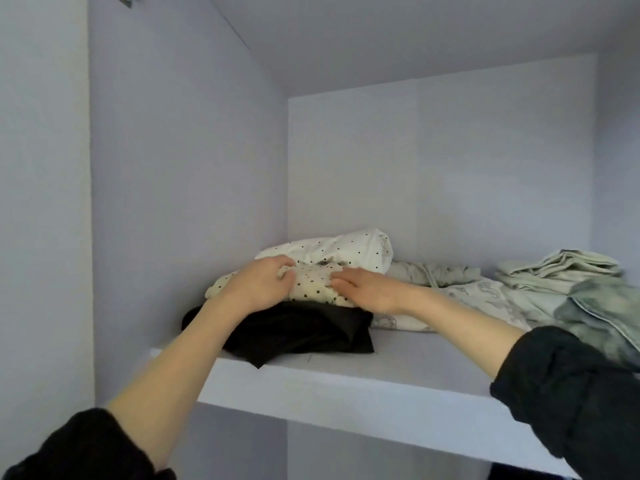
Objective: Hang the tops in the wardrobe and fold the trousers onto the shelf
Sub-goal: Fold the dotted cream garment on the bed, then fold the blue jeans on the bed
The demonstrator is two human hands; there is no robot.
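A folded cream garment with black dots (313,284) lies on top of a folded black garment (298,332) at the left end of the pale wardrobe shelf (381,382). My left hand (258,284) grips the dotted garment's left side, fingers curled into the cloth. On the garment's right side my right hand (367,291) rests with its fingers pressed on the fabric. Behind the pile lies a white dotted bundle (346,249).
Crumpled pale green and patterned clothes (519,289) fill the right half of the shelf. A grey-green tie-dye piece (602,306) hangs over the front edge at far right. The wardrobe's side wall (187,202) stands close on the left.
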